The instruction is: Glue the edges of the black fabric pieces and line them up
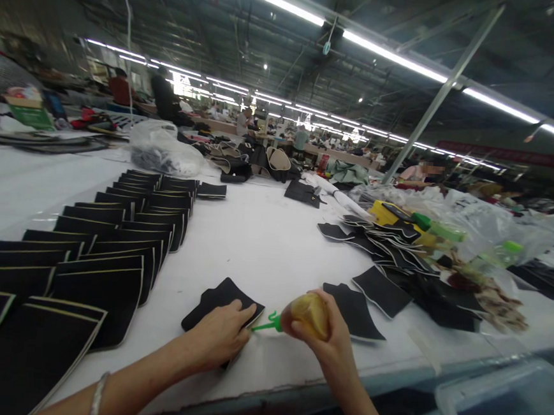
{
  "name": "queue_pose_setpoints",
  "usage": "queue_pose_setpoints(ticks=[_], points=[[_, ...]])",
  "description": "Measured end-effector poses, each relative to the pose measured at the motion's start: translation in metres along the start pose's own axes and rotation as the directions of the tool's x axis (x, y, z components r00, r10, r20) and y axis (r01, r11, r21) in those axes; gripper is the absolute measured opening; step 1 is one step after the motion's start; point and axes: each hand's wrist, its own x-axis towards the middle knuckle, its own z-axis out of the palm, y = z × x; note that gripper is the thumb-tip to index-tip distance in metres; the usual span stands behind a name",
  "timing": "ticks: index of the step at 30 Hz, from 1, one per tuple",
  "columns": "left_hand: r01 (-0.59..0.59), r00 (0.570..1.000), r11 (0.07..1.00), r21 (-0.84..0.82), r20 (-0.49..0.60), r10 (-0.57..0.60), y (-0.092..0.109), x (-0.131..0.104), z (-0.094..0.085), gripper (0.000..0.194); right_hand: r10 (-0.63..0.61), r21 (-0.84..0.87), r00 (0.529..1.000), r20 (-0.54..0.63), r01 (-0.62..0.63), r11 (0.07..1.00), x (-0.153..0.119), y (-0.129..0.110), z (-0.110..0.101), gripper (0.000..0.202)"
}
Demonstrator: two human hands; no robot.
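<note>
I have my right grip (333, 336) closed round an amber bottle (311, 314), green nozzle (268, 324) by the edge of a black panel (217, 297), left grip (222, 332) open atop it.

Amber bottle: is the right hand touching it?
Touching. The head view shows the right hand wrapped around the amber bottle, its thumb lying across the near side.

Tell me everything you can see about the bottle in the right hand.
The bottle is rounded, amber, seemingly translucent plastic, with a green nozzle and small hook. The right hand grips it, tipped sideways above the white tabletop, nozzle pointing at the edge of the black panel under the left hand; whether the tip touches is unclear.
</note>
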Motion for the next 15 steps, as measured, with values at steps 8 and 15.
queue_pose_setpoints(ticks=[8,15], points=[[0.001,0.999,0.998,-0.068,0.032,0.001,0.0009,-0.0029,-0.0073,0.051,0.007,0.021,0.998,0.066,-0.008,1.0,-0.0037,-0.0063,0.0011,0.048],[-0.012,1.0,0.998,-0.06,0.022,0.013,-0.0033,-0.002,-0.0036,0.05,0.027,0.003,0.999,0.024,-0.027,1.0,-0.0072,-0.0064,0.0037,0.051]])
